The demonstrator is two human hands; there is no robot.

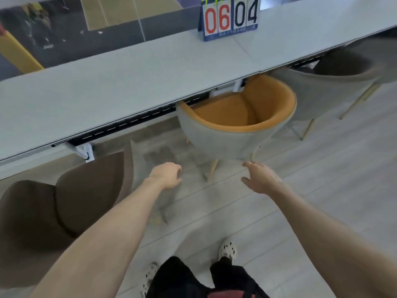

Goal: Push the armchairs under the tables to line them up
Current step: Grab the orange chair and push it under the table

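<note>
Both your bare arms reach forward and down over the pale floor (300, 211), and neither hand touches anything. Your left hand (166, 175) is turned knuckles up with the fingers curled loosely inward, holding nothing. Your right hand (261, 178) is open, its fingers spread and pointing ahead, also empty.

Just beyond your right fingertips, and apart from them, stands the orange-lined armchair (238, 121) with its grey outer shell toward you. Its front is tucked under the edge of the long white table (107, 93), while its rounded back still sticks out on your side. One of its light wooden legs shows between your two hands.

You can count three armchairs. A brown one (60, 209) sits to the left of your left forearm, well out from the table. A grey one (330, 87) stands past the orange chair, off to the right of your right fingers, its front under the table edge and its outline blurred.

On the tabletop, far ahead of your fingers, one flip scoreboard (231, 17) reads 06 in red and 04 in black.

Your two light perforated clogs (227, 250) show at the bottom.
</note>
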